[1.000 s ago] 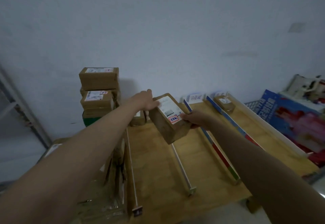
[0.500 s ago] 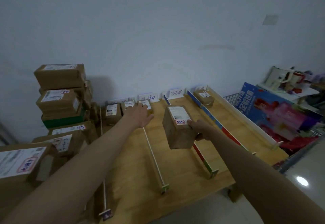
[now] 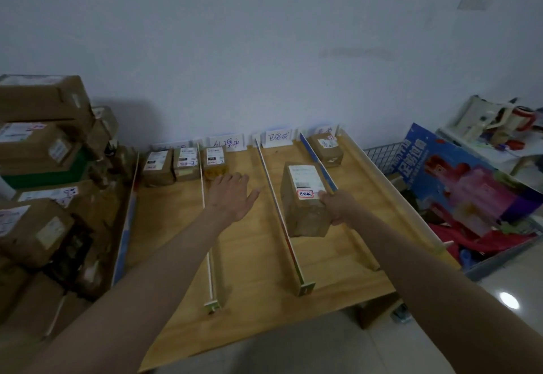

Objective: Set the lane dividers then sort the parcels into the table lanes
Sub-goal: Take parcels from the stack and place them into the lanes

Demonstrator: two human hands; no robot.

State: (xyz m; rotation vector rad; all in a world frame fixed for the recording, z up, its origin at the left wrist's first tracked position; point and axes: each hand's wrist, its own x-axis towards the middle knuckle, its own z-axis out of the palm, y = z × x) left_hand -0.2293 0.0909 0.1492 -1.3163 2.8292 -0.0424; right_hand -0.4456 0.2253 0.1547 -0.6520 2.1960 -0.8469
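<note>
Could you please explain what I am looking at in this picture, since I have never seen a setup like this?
There is no machine here: a person wears a camera on the head, so you look forward and down along both bare arms. Below lies a pale wooden table, split into lanes by thin upright divider strips, with handwritten white cards standing at the far edge by the wall. A few small brown cardboard parcels already sit at the far ends of three lanes. The right hand has a grip on a brown cardboard parcel with a white label, held above the third lane from the left. The left hand is open, palm down, holding nothing. More cardboard boxes are stacked beside the table on the left.
</note>
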